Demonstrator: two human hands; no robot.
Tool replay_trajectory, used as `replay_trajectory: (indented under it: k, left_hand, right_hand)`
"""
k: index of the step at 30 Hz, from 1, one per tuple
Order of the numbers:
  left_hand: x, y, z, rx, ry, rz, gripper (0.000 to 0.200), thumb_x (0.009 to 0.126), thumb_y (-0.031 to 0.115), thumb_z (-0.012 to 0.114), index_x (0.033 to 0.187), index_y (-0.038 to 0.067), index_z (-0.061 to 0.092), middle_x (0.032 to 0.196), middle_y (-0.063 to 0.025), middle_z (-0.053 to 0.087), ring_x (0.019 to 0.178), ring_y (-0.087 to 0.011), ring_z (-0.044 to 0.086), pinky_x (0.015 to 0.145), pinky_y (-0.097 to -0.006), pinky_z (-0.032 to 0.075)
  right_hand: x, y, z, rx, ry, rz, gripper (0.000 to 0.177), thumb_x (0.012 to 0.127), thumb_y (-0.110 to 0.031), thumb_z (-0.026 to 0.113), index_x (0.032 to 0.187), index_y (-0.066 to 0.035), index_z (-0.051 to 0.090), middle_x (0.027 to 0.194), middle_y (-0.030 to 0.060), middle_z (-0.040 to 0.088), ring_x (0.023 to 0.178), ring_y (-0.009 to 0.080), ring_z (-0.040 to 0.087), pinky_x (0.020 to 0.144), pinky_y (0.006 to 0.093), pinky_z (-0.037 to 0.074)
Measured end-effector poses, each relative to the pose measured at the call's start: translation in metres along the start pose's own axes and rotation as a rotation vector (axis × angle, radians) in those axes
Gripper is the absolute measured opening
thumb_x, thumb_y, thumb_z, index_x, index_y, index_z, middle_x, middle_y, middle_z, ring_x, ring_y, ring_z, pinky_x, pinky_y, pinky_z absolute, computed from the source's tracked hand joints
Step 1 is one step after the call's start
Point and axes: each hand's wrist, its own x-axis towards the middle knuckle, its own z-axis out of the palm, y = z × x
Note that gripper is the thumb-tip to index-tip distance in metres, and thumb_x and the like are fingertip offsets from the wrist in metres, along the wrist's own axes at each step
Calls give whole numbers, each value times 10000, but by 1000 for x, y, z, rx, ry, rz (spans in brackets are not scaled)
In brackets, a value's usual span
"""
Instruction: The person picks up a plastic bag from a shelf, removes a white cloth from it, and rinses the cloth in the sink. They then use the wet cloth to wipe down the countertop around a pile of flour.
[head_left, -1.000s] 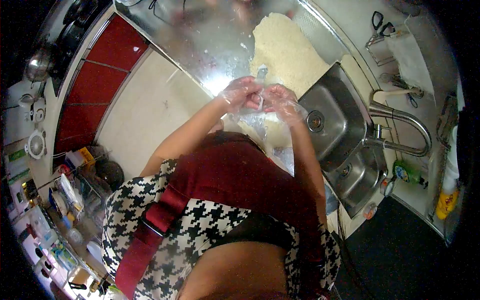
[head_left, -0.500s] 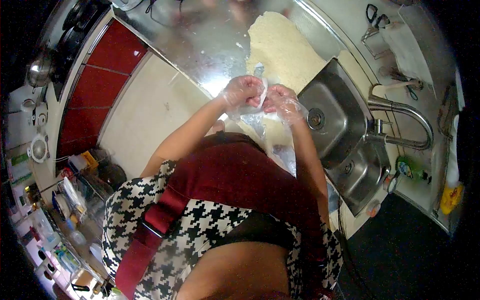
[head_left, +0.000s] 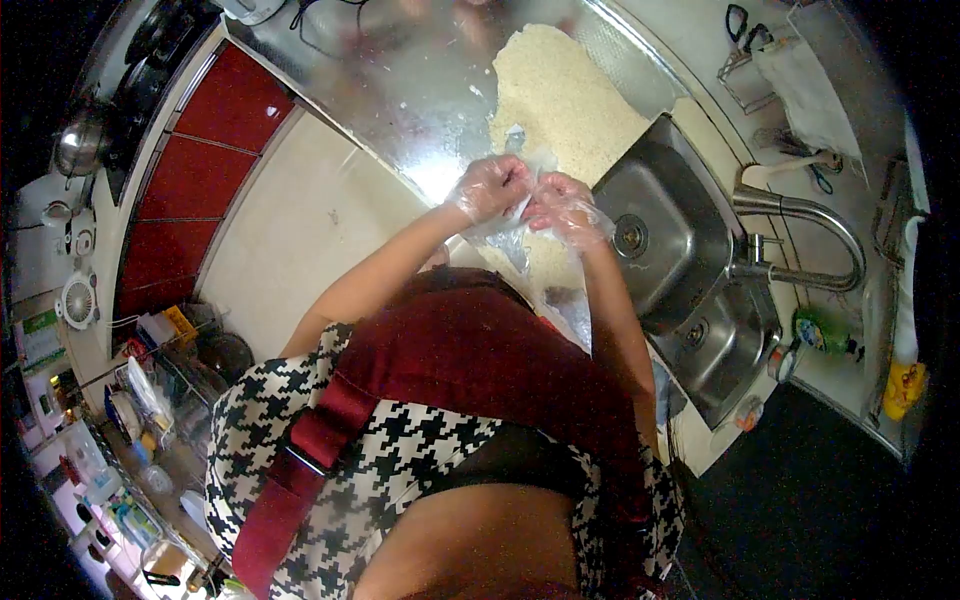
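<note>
Both of my hands wear clear plastic gloves and meet over the near edge of the metal counter. My left hand (head_left: 492, 188) has its fingers curled round thin white or clear film (head_left: 541, 160). Close beside it on the right, my right hand (head_left: 565, 208) pinches the same film. Beneath and beyond them a large pale, grainy sheet (head_left: 560, 95) lies on the counter (head_left: 400, 90). Shiny clear plastic (head_left: 512, 248) hangs or lies just below my hands, near my apron.
A double steel sink (head_left: 670, 230) with a curved tap (head_left: 840, 235) is to the right of my hands. Red cabinet fronts (head_left: 190, 170) stand at the left. A rack with scissors (head_left: 742, 40) is at the upper right.
My left hand has shifted and turned slightly, and more of the film shows above and between my hands. My right hand has hardly moved.
</note>
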Motion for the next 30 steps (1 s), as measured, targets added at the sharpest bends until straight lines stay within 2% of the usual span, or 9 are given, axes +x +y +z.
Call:
replay_trajectory:
  k: [1, 3, 6, 10, 15, 18, 24, 27, 30]
  left_hand:
    - [1, -4, 0, 0, -1, -1, 163, 840, 207, 546, 858, 45, 553, 682, -40, 553, 553, -111, 520, 513, -268, 426]
    - [3, -10, 1, 234, 43, 214, 212, 846, 246, 518, 848, 35, 540, 693, -76, 551, 580, -151, 538, 549, -304, 434]
    - [2, -5, 0, 274, 29, 222, 270, 845, 289, 500, 841, 20, 528, 688, -101, 539, 600, -182, 545, 582, -327, 438]
    - [0, 0, 2, 281, 23, 152, 221, 836, 250, 526, 836, 29, 529, 714, -82, 561, 612, -153, 548, 587, -309, 444]
    - [8, -12, 7, 80, 60, -10, 156, 793, 168, 599, 878, 42, 561, 755, -43, 598, 648, -104, 554, 606, -264, 457]
    - [-3, 8, 2, -65, -14, -77, 209, 777, 175, 616, 923, 33, 571, 749, -47, 606, 651, -114, 564, 614, -267, 465]
    - [-2, 14, 1, -17, 16, -179, 202, 750, 164, 629, 885, 19, 587, 731, -69, 612, 654, -129, 576, 612, -281, 474]
    - [2, 15, 1, 198, 30, -85, 189, 728, 167, 631, 837, 18, 588, 699, -77, 610, 638, -127, 574, 600, -286, 474]
    - [8, -12, 6, 115, 44, 2, 178, 703, 159, 631, 807, 25, 578, 686, -76, 605, 625, -135, 573, 587, -289, 470]
  right_hand:
    - [1, 2, 0, 13, 5, -22, 194, 826, -208, 584, 877, -23, 558, 743, 76, 601, 604, 163, 609, 485, 256, 507]
    - [2, 5, -1, -40, 3, -23, 185, 827, -199, 581, 877, -22, 561, 744, 76, 602, 607, 161, 609, 482, 255, 504]
    - [-2, -2, 4, -131, 24, -11, 181, 830, -191, 574, 885, -19, 564, 750, 75, 605, 618, 157, 609, 479, 251, 499]
    - [-3, -7, 3, -157, 17, 31, 206, 835, -197, 568, 917, -9, 557, 763, 73, 607, 638, 154, 610, 480, 244, 493]
    - [-1, -1, -3, -97, 3, 17, 212, 837, -211, 568, 920, -17, 550, 781, 71, 608, 638, 153, 608, 475, 243, 487]
    - [5, 5, -10, -83, -24, 34, 209, 839, -218, 567, 915, -24, 547, 786, 70, 606, 644, 151, 606, 479, 247, 487]
    - [9, 13, -5, -152, 30, 45, 214, 840, -229, 566, 909, -27, 544, 767, 62, 596, 651, 139, 594, 496, 254, 495]
    - [2, 7, -1, -140, 43, 16, 210, 838, -228, 569, 896, -27, 546, 744, 53, 586, 631, 133, 583, 503, 254, 498]
    - [2, 5, -1, -170, 43, 13, 146, 844, -182, 543, 866, -37, 538, 723, 41, 568, 601, 122, 567, 497, 249, 490]
